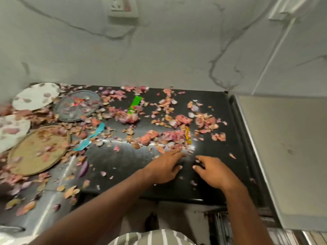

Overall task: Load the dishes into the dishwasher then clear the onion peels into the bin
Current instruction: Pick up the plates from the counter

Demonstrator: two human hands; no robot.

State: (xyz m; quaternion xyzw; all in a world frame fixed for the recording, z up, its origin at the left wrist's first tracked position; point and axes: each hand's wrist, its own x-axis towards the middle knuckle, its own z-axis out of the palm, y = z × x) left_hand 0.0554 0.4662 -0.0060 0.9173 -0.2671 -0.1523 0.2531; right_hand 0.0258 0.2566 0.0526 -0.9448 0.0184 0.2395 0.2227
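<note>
Pink and brown onion peels (155, 137) lie scattered over the black countertop (123, 163). Several plates sit at the left under peels: a white one (36, 96), a grey glass one (76, 106), a tan one (38, 150) and another white one (12, 131). My left hand (163, 167) lies flat on the counter with fingers stretched toward the nearest heap of peels. My right hand (211, 171) rests beside it, fingers loosely bent over a few small peels, gripping nothing that I can see.
A green wrapper (135, 103), a teal wrapper (90, 137) and a yellow sachet (188, 137) lie among the peels. A grey appliance (286, 147) stands against the counter's right side. A tiled wall with a socket (123, 7) rises behind. A metal surface (44, 209) adjoins at the left.
</note>
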